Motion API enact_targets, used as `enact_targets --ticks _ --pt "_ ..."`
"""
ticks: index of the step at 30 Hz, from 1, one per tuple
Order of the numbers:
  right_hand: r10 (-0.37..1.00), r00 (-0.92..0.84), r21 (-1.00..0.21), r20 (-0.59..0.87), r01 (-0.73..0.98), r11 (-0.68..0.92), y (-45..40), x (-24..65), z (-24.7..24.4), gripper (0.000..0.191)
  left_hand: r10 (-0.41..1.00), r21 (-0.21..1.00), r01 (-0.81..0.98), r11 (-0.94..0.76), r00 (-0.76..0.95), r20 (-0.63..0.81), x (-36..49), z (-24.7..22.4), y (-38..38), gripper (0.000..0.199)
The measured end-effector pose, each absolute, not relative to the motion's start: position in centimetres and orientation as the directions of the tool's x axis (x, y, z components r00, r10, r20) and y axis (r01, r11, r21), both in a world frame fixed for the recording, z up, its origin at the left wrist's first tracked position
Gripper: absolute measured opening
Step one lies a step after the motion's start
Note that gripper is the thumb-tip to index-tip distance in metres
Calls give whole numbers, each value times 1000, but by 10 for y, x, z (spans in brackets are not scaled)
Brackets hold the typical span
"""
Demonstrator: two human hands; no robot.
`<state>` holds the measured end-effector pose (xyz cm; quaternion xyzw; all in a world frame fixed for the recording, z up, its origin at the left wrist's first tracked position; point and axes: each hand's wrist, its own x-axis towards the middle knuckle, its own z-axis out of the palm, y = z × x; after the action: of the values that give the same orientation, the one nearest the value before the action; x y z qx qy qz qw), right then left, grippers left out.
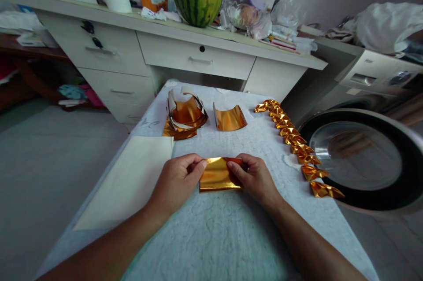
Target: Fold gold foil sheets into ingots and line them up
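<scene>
A sheet of shiny gold foil paper (218,176) is stretched between my hands over the middle of the table. My left hand (180,179) pinches its upper left corner between thumb and fingers. At the upper right, my right hand (253,177) grips the same sheet, thumb on top. Beyond it lies a single curled gold foil sheet (230,119). A pile of curled gold foil sheets (187,113), with pale undersides showing, rests to its left. Folded gold foil pieces (292,138) run in an overlapping row along the table's right side.
The table (211,237) has a pale patterned cover, with a white sheet (128,179) at its left edge. An open washing machine door (360,157) stands close on the right. Behind is a white drawer desk (198,58) holding a cut watermelon (195,1) and clutter.
</scene>
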<state>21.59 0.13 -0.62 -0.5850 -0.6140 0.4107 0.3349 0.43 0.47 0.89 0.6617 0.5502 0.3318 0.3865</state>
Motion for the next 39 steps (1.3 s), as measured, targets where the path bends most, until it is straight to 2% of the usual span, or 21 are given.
enact_targets --ticks 3,7,13,21,25,27,29,33,36,39 --pt "995 -96 -813 -36 582 27 2 216 -7 29 982 793 593 -138 189 29 7 8 5 28" --pt "996 -90 -693 13 718 74 3 212 -2 28 973 605 770 -203 228 36 10 6 6 25" --pt "995 -80 -520 61 848 100 4 208 1 29 952 375 876 -303 298 72 13 3 6 24" --pt "984 -129 -341 119 926 163 7 207 -5 27 936 261 899 -351 345 71 13 -1 9 22" --pt "990 -79 -340 121 933 116 6 207 -8 16 940 298 893 -338 307 148 12 -2 8 3" --pt "986 -53 -359 155 927 107 5 206 -9 17 932 336 875 -350 286 224 12 -2 9 16" --pt "976 -71 -361 207 921 143 6 205 -9 21 903 367 829 -421 346 255 12 -3 10 20" --pt "943 -268 -311 198 895 320 8 203 -5 6 815 462 686 -563 553 172 11 -9 15 26" --pt "903 -410 -291 132 854 431 9 202 -2 20 809 509 657 -557 567 153 10 -12 17 28" --pt "896 -429 -295 117 846 444 7 202 1 22 819 530 655 -538 555 147 10 -9 16 24"
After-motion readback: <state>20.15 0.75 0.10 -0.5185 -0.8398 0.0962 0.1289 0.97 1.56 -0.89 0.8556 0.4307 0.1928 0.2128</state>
